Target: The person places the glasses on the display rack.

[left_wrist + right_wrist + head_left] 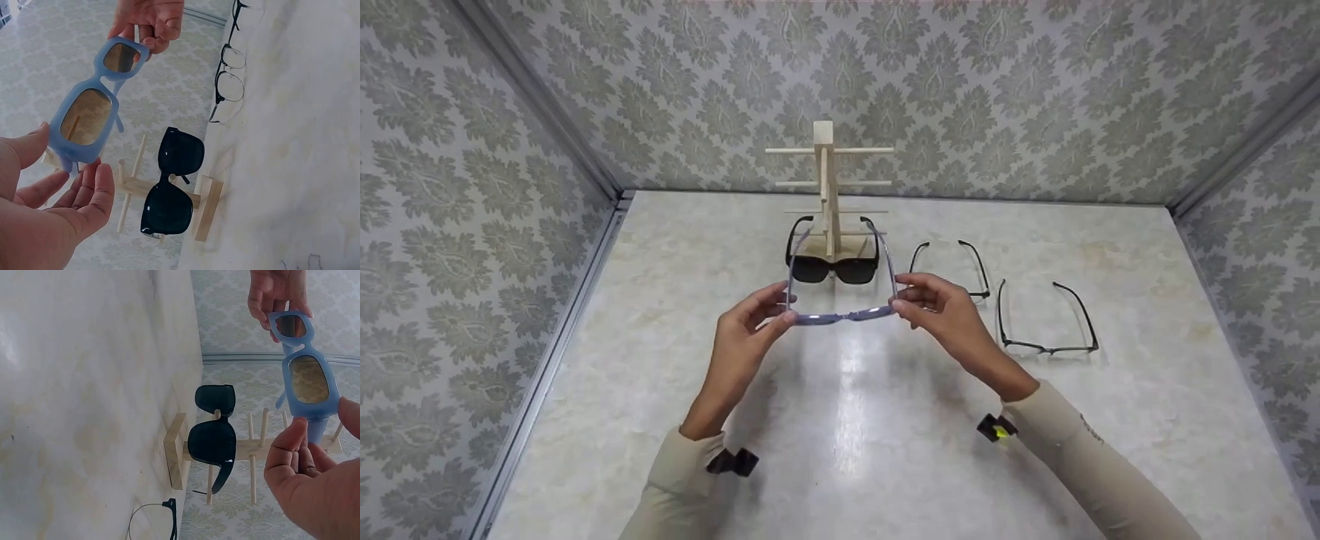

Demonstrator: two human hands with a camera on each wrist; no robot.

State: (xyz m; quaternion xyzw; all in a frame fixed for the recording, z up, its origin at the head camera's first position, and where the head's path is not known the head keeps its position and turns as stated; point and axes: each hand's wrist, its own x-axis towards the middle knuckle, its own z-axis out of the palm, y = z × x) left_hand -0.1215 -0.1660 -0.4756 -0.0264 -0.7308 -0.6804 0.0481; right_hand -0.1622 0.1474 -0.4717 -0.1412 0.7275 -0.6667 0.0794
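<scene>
Blue-framed sunglasses (817, 319) with brownish lenses are held up between both hands, their temples pointing toward the rack. My left hand (746, 334) pinches them at the left hinge and temple, thumb by the frame corner. At the opposite hinge my right hand (941, 307) pinches the other temple between thumb and fingers. Just beyond, black sunglasses (856, 271) rest on the lowest rods of a wooden display rack (823, 135). In the left wrist view, the blue sunglasses (84, 121) are upright, lenses facing the camera; the right wrist view shows the blue sunglasses (309, 379) above the table.
Two pairs of dark-framed eyeglasses lie on the table right of the rack: the nearer eyeglasses (1046, 349) unfolded, the farther eyeglasses (981, 266) partly behind my right hand. The rack's upper rods (866, 151) stick out to both sides. Patterned walls (922, 90) enclose the marbled table (660, 300).
</scene>
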